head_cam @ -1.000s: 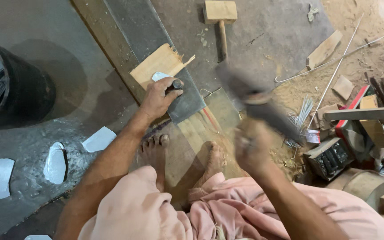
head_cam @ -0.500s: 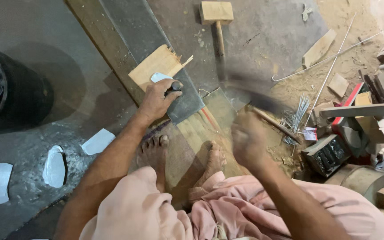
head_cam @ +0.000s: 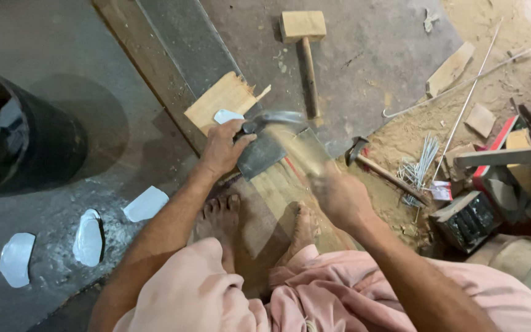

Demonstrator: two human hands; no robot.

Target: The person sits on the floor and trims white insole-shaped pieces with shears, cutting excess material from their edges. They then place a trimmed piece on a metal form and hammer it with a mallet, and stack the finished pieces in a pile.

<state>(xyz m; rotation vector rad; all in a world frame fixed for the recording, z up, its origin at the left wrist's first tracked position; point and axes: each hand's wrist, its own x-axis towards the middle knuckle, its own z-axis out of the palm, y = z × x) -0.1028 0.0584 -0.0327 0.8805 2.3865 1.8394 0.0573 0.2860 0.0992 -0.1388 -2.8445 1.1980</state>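
Our left hand [head_cam: 224, 149] pins a small pale piece [head_cam: 227, 115] on the board [head_cam: 222, 98]; our right hand [head_cam: 339, 197], closed round the blurred hammer [head_cam: 278, 120], risks striking those fingers if it strays.

I brought my right hand [head_cam: 339, 197] down from its raised spot near the nails, and the hammer [head_cam: 278, 120] swung in a blur until its head met the tool under my left hand [head_cam: 222, 147]. My view drifted slightly right.
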